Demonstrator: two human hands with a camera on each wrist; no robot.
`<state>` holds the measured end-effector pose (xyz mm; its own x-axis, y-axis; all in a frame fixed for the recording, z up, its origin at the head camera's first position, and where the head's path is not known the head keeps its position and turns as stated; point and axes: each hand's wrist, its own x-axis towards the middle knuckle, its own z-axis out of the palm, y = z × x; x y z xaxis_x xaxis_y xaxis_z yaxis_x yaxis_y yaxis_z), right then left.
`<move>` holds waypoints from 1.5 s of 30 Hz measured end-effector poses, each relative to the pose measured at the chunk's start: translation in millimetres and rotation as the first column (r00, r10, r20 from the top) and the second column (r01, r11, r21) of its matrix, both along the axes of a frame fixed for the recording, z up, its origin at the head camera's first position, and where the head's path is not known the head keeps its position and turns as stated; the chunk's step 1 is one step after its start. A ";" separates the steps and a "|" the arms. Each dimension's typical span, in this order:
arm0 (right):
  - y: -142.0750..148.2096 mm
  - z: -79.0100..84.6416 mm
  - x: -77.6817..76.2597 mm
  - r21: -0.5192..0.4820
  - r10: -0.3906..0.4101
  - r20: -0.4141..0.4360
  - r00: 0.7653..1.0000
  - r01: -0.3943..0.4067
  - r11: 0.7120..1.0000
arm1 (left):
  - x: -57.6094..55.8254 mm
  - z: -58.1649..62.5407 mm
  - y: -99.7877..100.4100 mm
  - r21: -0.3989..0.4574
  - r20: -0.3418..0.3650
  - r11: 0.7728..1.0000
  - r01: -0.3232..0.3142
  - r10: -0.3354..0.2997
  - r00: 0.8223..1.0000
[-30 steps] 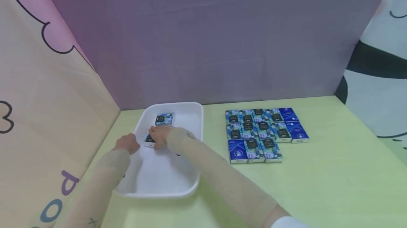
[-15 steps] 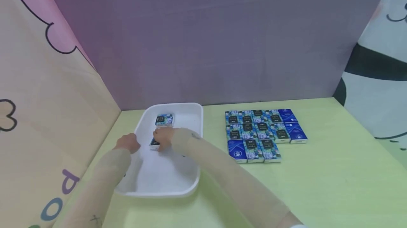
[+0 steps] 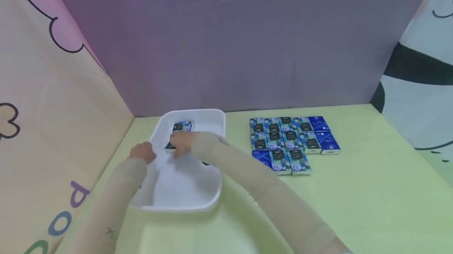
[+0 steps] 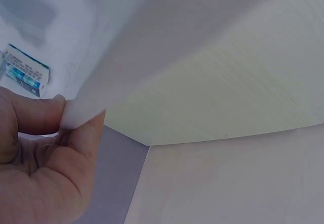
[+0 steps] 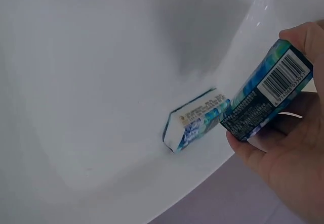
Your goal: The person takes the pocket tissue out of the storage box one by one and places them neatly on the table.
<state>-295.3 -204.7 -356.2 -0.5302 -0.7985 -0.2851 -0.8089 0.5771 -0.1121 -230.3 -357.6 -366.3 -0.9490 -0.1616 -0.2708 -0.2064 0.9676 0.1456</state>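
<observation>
My left hand [image 3: 142, 152] pinches the left rim of a white plastic tub [image 3: 178, 203], thumb inside and curled fingers outside, as the left wrist view shows [image 4: 50, 158]. Inside the tub, my right hand [image 3: 182, 142] grips a small floral pocket tissue pack [image 5: 268, 90] by its sides. Its barcode end faces the right wrist camera, and the pack is tilted. Just beyond lies a second floral tissue pack [image 3: 182, 126] on the tub floor, near the far wall. In the right wrist view the held pack's corner overlaps that pack [image 5: 197, 118]; contact is unclear.
Right of the tub, floral tissue packs [image 3: 277, 140] and plain blue ones [image 3: 327, 142] lie in three close rows on the pale green table [image 3: 354, 199]. A purple-grey backdrop [image 3: 247, 41] rises behind. Printed cloths stand at the left [image 3: 70, 108] and right [image 3: 417, 104].
My right hand has shifted slightly right and then away from me, bringing its tissue pack closer to the one lying in the tub. My left hand stays on the rim.
</observation>
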 end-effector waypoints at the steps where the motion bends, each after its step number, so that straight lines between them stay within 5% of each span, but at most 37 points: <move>1: 1.7 2.4 -0.9 -0.002 -0.004 -0.010 1.000 0.004 1.000 | -1.4 0.0 -0.5 -0.006 -0.009 1.000 0.007 -0.007 1.000; 8: 9.9 12.8 -2.9 0.068 0.058 -0.185 0.981 -0.046 0.997 | -5.4 -4.4 -2.4 -0.012 -0.006 1.000 0.015 -0.015 1.000; 21: 39.7 32.8 17.7 0.016 0.108 -0.286 0.952 -0.108 0.994 | -1.7 -2.1 -3.6 0.003 0.009 1.000 -0.012 0.012 1.000; 45: 163.4 33.8 36.4 -0.064 0.025 -0.292 0.956 -0.045 0.997 | -2.7 -2.8 -1.9 -0.002 0.002 1.000 0.011 -0.011 1.000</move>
<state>-258.9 -41.3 -322.4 -0.5531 -0.8304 -0.0663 -0.8321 0.5469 0.0918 -233.0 -359.5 -369.1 -0.9503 -0.1515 -0.2721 -0.1956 0.9702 0.1429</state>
